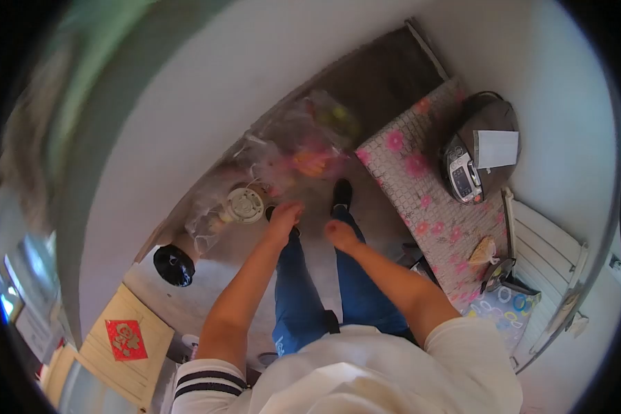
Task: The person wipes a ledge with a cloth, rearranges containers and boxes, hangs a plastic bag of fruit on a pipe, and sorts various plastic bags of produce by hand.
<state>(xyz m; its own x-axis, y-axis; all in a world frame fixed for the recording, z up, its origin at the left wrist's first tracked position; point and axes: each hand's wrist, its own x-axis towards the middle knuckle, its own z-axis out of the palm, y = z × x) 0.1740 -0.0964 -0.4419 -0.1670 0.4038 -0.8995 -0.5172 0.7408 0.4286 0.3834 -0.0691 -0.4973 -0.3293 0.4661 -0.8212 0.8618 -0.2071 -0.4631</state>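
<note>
My left hand [288,217] hangs in front of my legs, nothing visible in it, its fingers loosely apart. Close by on its left is a round cream-coloured appliance or lid [245,205] on the floor, beside clear plastic bags. My right hand [340,236] is held over my right leg, its fingers curled in, and no object shows in it. Both hands are apart from each other and touch nothing that I can make out. The fine detail of the fingers is soft.
Plastic bags [310,160] with orange and green contents lie along the wall. A table with a flowered cloth [421,200] stands on the right, holding a dark cooker [486,155]. On the left are a black-lined bin [174,265] and a wooden cabinet [127,376] with a red paper.
</note>
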